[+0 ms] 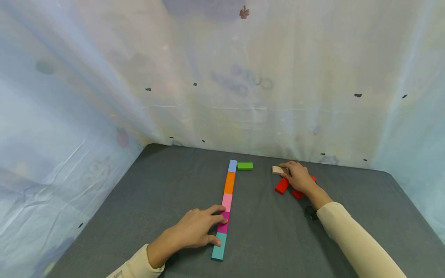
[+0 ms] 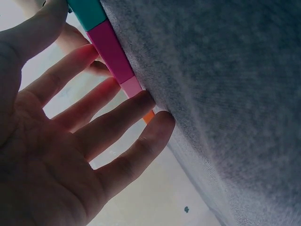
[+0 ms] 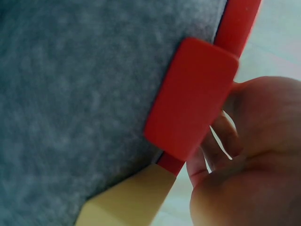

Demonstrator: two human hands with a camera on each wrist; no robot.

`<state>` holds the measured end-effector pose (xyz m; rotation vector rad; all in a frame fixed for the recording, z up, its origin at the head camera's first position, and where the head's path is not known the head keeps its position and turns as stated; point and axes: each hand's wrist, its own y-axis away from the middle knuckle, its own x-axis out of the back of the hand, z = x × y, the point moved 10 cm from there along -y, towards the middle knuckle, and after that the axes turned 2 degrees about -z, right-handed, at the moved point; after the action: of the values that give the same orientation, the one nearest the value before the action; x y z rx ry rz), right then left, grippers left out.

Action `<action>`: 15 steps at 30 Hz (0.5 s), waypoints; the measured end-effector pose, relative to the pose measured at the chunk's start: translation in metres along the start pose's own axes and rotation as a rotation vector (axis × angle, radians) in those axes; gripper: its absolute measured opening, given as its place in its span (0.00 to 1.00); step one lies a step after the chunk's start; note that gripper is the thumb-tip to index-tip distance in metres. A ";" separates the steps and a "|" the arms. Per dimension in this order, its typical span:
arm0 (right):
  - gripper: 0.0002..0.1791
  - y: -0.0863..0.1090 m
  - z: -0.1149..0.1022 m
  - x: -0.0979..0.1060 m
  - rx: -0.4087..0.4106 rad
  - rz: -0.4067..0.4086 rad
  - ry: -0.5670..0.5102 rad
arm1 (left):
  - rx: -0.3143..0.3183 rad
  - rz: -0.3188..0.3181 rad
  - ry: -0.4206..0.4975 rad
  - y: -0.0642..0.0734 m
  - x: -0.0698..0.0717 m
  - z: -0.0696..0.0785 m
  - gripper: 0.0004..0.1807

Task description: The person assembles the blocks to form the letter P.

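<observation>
A straight row of flat blocks runs away from the person: teal (image 1: 218, 251), magenta (image 1: 222, 228), light pink (image 1: 227, 200), orange (image 1: 229, 183) and pale blue (image 1: 232, 166). My left hand (image 1: 194, 227) rests along its near part, fingers spread. Its fingertips touch the magenta and light pink blocks, and the thumb lies on the teal one. Farther off, my right hand (image 1: 297, 177) pinches the right end of a plain wooden block (image 1: 277, 170) between thumb and fingers. In the right wrist view this wooden block (image 3: 129, 195) is at the lower left, beside a red block (image 3: 192, 99).
A green block (image 1: 245, 166) lies to the right of the row's far end. Red blocks (image 1: 282, 186) lie around and under the right hand. A grey cloth (image 1: 167, 185) covers the table. A printed curtain (image 1: 222, 96) hangs behind it.
</observation>
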<state>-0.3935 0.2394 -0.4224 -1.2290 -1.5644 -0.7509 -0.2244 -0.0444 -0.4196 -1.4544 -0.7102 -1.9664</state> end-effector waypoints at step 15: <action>0.21 0.002 -0.001 0.005 -0.001 0.034 -0.017 | 0.014 -0.019 -0.002 -0.001 -0.001 0.000 0.30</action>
<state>-0.3911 0.2405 -0.4176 -1.2627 -1.5528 -0.7215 -0.2248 -0.0441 -0.4210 -1.4465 -0.7402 -1.9708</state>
